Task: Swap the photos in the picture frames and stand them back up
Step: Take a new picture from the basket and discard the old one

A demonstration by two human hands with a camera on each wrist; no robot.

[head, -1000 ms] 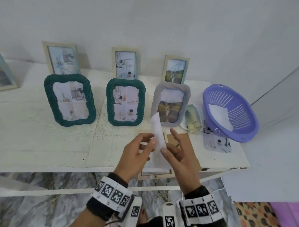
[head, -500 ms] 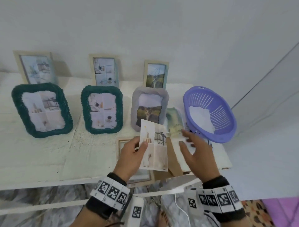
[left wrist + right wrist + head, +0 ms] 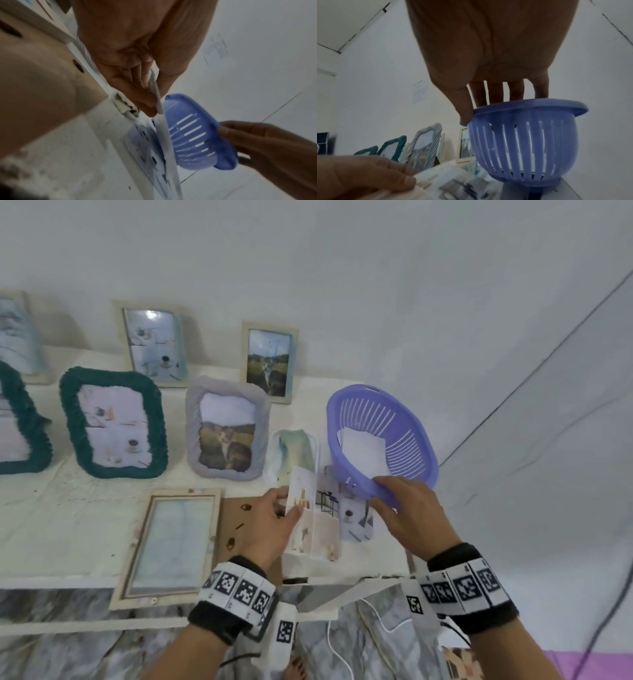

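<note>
— Pinching a photo (image 3: 313, 522) by its left edge: left hand (image 3: 270, 525), thumb on the front, fingers behind. Held upright just above the near right part of the worktop (image 3: 68, 518).

— And the right hand (image 3: 407, 511)?

— Gripping the near rim of the purple basket (image 3: 383, 440), thumb on the outer wall, fingers hooked over the rim to the inside. Basket tilted, near side raised off the worktop. White paper (image 3: 363, 453) lying inside it.

— Under the basket?

— Another photo (image 3: 356, 518) flat on the worktop, partly under the raised edge, just right of the held one.

— Open frame?

— Lying flat at the near edge: wooden frame (image 3: 171, 542), glass up, left of the left hand. Brown backing board (image 3: 239, 525) beside it, partly hidden by that hand.

— Standing ones?

— Green frame (image 3: 113, 422) and grey frame (image 3: 227, 429) upright in the middle row, two wooden frames (image 3: 154, 344) (image 3: 269, 361) leaning on the far wall. More at the far left, cut off.
</note>
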